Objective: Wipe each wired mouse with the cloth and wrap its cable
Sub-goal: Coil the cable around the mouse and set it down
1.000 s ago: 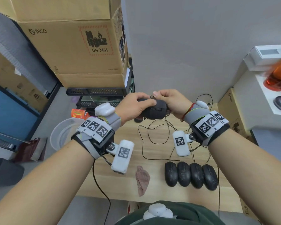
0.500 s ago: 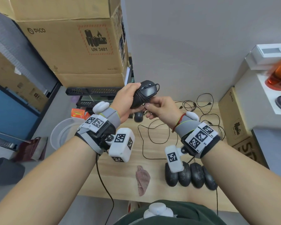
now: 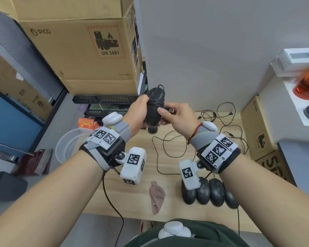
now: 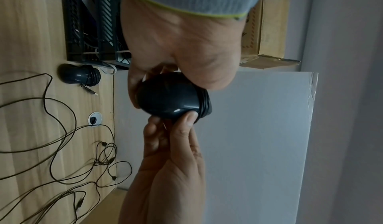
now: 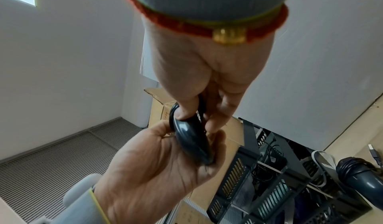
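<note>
Above the worktop (image 3: 132, 202) we see left hand (image 3: 137, 114) gripping nearly wrapped mouse (image 3: 152, 111), right hand (image 3: 177, 115) pinching its plug (image 3: 171, 110); four mice (image 3: 210, 192) seemingly unwrapped.

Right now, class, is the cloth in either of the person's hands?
No: the cloth lies on the table, while both hands hold the mouse above it.

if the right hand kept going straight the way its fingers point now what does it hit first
The mouse itself: the right hand already touches it, thumb by the wrapped cable, USB plug at its fingers. Behind that, the left hand.
</note>
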A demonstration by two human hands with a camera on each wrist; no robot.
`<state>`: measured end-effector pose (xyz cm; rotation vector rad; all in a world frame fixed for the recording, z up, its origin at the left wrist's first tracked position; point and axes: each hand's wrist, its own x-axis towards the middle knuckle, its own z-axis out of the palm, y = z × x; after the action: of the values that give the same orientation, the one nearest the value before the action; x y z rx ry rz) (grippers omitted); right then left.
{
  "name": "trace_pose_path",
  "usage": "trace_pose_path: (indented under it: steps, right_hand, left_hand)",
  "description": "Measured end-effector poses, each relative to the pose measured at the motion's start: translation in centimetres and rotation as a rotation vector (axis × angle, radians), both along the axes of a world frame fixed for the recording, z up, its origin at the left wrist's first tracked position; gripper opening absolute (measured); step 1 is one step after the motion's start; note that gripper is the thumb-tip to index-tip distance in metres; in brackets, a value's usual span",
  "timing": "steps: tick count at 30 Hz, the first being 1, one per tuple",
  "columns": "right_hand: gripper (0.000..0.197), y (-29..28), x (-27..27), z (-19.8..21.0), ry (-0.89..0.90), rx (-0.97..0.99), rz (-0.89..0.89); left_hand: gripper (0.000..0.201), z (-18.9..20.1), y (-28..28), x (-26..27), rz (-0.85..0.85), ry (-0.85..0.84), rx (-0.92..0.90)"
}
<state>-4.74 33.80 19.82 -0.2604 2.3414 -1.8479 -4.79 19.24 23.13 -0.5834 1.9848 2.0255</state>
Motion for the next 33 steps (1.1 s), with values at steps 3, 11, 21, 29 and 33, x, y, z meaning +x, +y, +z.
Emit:
trace_pose_path:
  steps: [3,11,21,29,33]
  right_hand:
    - [0.024,0.1,-0.2,0.3,-0.005,0.001,0.009]
    - [0.014,0.8,-0.7,1.1,-0.018,-0.205,-0.076]
    - [0.010,1.5,0.1,0.8,0.052,-0.260,-0.063]
    - [0.014,1.5,0.2,-0.1,-0.083,-0.420,-0.034]
    - [0.015,2.1,0.0,-0.1,-0.178,-0.423,0.025]
  left_hand:
    - [0.026,0.3,-0.5,0.1,-0.009,0.001,0.075]
    - [0.048,0.0,-0.7,0.6,-0.086,-0.011,0.228]
    - [0.048,0.7,0.4,0.5,0.021,0.067,0.261]
    - [0.060,0.1,0.3,0.1,0.012,0.040,0.163]
    - [0.053,0.0,0.2,0.0,-0.030,0.043,0.135]
